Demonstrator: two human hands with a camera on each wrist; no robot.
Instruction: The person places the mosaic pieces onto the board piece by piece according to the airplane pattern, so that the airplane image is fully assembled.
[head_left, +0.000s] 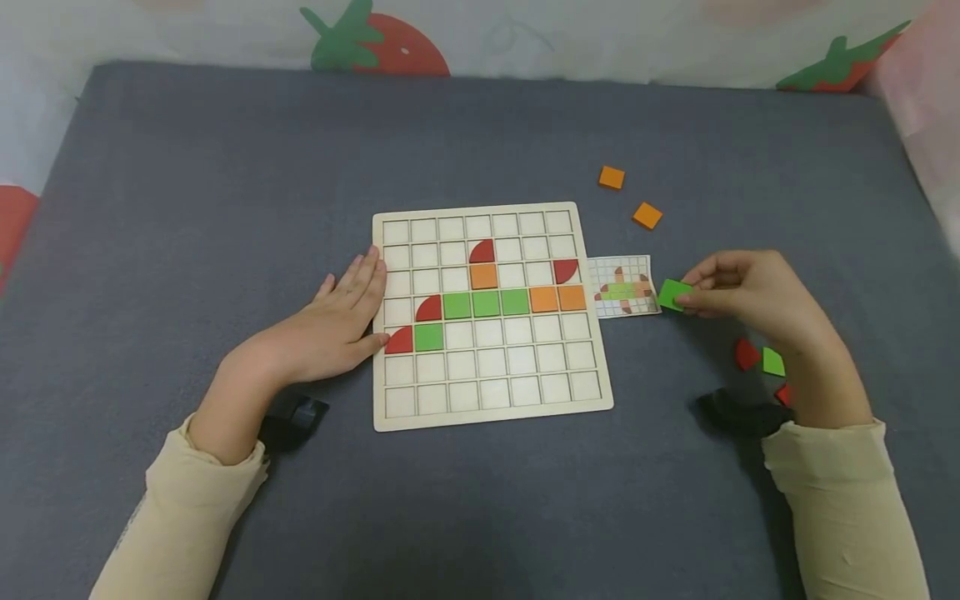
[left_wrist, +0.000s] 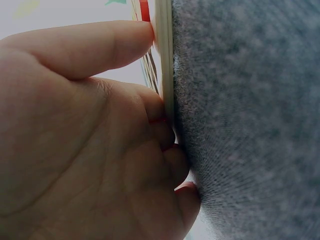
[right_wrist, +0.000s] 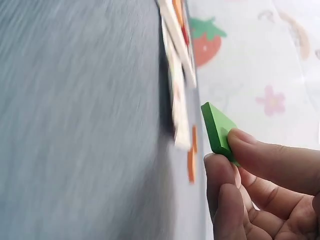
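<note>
A wooden grid board (head_left: 495, 414) lies on the grey cloth, with red rounded pieces and several green and orange square tiles in its cells. My left hand (head_left: 330, 325) rests at the board's left edge, fingers extended; its thumb tip touches the rim beside a red piece (head_left: 400, 340). To the right of the board, my right hand (head_left: 757, 292) pinches a green tile (head_left: 672, 293) between thumb and fingers. In the right wrist view this green tile (right_wrist: 220, 131) is held tilted, above the cloth. A small printed pattern card (head_left: 622, 287) lies against the board's right side, close to the held tile.
Two loose orange tiles (head_left: 612, 177) lie beyond the card. Near my right forearm are a red piece (head_left: 746, 354), a green piece with one rounded corner (head_left: 773, 362) and another red piece (head_left: 783, 394), partly hidden. A strawberry-print sheet (head_left: 525, 37) borders the far edge.
</note>
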